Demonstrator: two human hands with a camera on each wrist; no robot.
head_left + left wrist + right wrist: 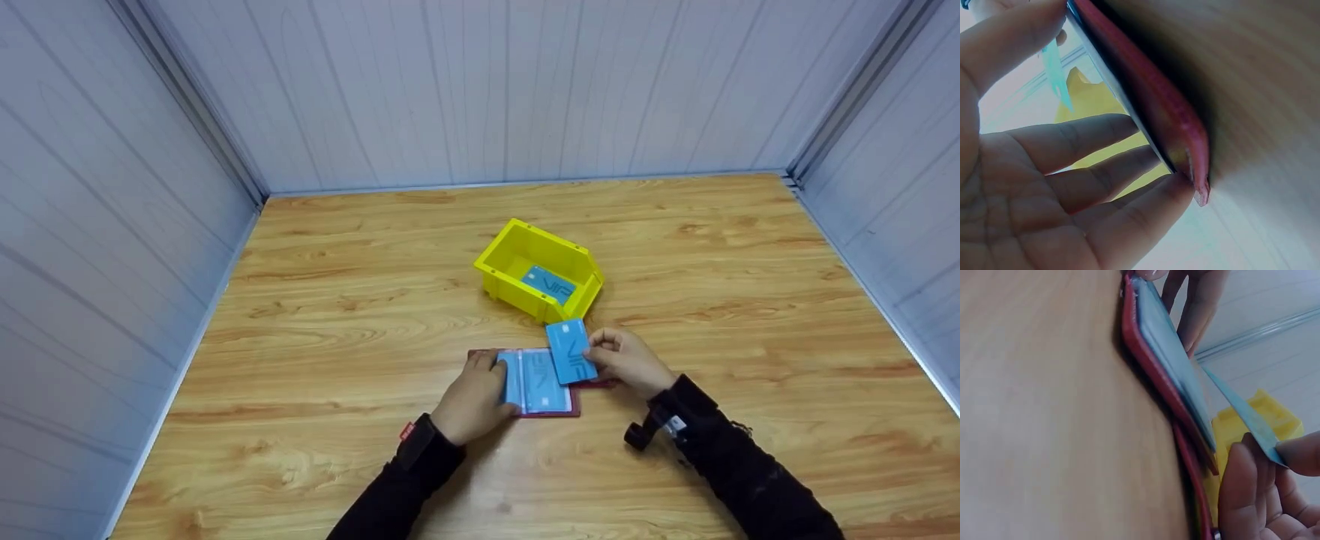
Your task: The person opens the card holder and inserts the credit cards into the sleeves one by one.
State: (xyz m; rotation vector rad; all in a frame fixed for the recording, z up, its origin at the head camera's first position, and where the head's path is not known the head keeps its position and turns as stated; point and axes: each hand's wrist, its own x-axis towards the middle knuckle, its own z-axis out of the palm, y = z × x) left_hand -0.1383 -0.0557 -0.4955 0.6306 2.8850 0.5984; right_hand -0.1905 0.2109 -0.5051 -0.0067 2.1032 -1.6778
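A dark red card holder [576,409] lies spread on the wooden table, with a blue card [541,381] visible in a clear sleeve. My left hand [471,401] presses on its left part; the left wrist view shows long, gently bent fingers touching the page edge and red cover [1185,121]. With thumb and fingers, my right hand [630,364] pinches a loose blue bank-type card [570,351] by its right edge. That card overlaps the holder's upper right part in the head view. Seen from the right wrist, the pinched card [1247,417] is tilted, apart from the pages.
Just behind the holder stands a yellow bin [517,291], its low side towards the right. Another blue card [547,283] lies inside it. White panel walls [495,90] enclose the wooden table [337,300] at the back and both sides.
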